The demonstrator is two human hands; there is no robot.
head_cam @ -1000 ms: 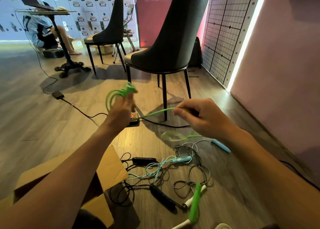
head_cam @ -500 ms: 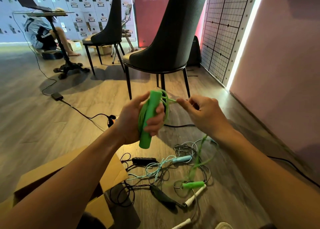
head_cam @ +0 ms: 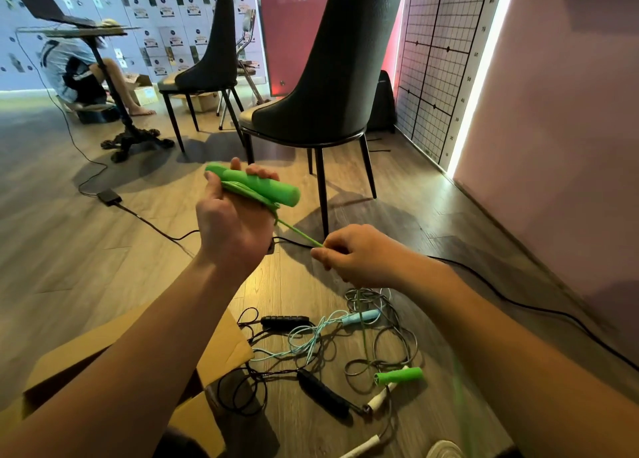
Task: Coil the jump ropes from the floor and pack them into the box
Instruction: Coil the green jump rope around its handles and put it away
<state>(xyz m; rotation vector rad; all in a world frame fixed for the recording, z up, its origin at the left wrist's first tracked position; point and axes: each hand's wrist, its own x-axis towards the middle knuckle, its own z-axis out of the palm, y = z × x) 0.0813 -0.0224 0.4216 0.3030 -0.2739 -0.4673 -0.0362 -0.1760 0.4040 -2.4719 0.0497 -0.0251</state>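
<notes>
Your left hand [head_cam: 235,226] grips green handle [head_cam: 262,186] + coils as anchor, right hand [head_cam: 359,255] pinches cord [head_cam: 297,232] taut so wraps stay tight.

Matt green handle [head_cam: 262,185], thin glossy cord [head_cam: 297,232], brown cardboard box [head_cam: 224,350], wood-grain plank floor [head_cam: 69,257].

the box [head_cam: 224,350] is set on the floor [head_cam: 86,250] left of the tangled ropes [head_cam: 345,347]; a chair [head_cam: 321,111] is placed behind them.
</notes>
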